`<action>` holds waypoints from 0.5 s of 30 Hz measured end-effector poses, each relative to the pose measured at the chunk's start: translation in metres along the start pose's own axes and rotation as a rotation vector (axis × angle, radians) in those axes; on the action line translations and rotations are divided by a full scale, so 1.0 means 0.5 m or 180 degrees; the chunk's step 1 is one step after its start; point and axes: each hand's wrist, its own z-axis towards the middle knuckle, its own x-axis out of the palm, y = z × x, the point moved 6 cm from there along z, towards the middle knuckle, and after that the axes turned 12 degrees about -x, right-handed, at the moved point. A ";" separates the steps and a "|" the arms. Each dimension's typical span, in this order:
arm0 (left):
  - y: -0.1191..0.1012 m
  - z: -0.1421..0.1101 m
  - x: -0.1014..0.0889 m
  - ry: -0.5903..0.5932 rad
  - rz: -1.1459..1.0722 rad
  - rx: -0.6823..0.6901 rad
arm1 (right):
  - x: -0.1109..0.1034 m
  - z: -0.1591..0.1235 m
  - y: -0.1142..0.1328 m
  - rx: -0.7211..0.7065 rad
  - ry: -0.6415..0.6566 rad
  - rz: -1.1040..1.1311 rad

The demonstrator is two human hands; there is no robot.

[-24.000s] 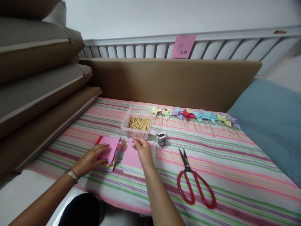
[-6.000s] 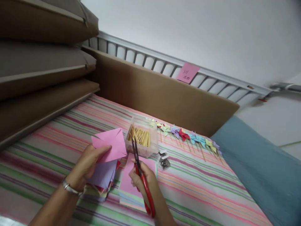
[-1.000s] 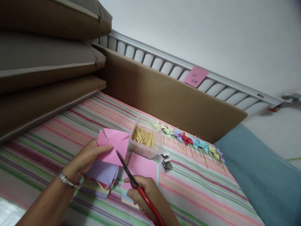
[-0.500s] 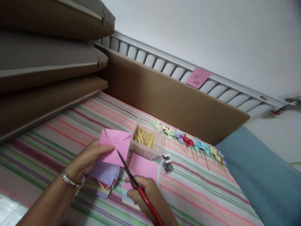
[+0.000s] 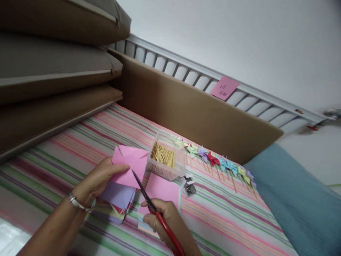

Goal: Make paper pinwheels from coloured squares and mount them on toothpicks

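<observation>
A square of pink paper (image 5: 135,156) is pinched in my left hand (image 5: 106,172), thumb on top; slits run inward from its upper corners. My right hand (image 5: 165,215) grips red-handled scissors (image 5: 146,197), whose dark blades lie together against the lower right part of the square, tip near its middle. Below my left hand sits a pile of cut coloured paper (image 5: 119,195), lilac on top. A stack of square sheets (image 5: 162,190), pink uppermost, lies just beyond my right hand.
A clear plastic box (image 5: 178,167) of wooden sticks (image 5: 162,156) stands beyond the paper, beside a small box of metal pins (image 5: 189,188). Paper pinwheels (image 5: 213,160) lie in a row by the brown board (image 5: 186,106). Folded mats (image 5: 61,60) rise at left; a striped cloth (image 5: 226,220) covers the surface.
Almost nothing differs. The scissors' tip has shifted very slightly left on the pink paper, and both hands keep their hold.
</observation>
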 end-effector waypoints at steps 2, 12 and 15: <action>-0.003 -0.002 0.002 -0.0024 -0.0009 0.0018 | 0.000 0.002 0.001 0.0013 0.0002 -0.0029; 0.007 0.007 -0.002 -0.0084 -0.0124 -0.0092 | -0.005 -0.004 0.001 -0.0294 0.0064 -0.0502; 0.005 0.011 -0.006 -0.0171 -0.0077 -0.0039 | -0.010 -0.004 -0.005 -0.0325 0.0059 -0.0845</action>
